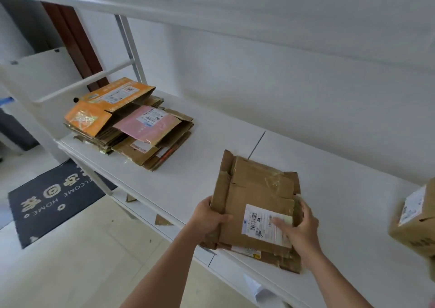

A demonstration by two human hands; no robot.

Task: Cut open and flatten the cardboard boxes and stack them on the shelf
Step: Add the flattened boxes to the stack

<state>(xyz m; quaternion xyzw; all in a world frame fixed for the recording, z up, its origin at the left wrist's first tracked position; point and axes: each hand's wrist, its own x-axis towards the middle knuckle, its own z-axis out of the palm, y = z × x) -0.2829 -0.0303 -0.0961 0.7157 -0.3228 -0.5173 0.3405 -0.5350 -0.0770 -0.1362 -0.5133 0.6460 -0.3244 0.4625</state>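
A flattened brown cardboard box (254, 190) with a white shipping label lies on the white shelf (207, 143) near its front edge. My left hand (207, 218) grips the box's left edge, thumb on top. My right hand (299, 227) holds the right side, thumb pressing on the label, fingers curled round the edge. A stack of flattened boxes (131, 124), topped by an orange one and a pink one, sits further left on the same shelf.
An unflattened brown box (414, 218) with a label stands at the shelf's right end. A lower shelf board carries cardboard scraps (162, 220). A dark welcome mat (54, 199) lies on the floor at left. The white wall is close behind the shelf.
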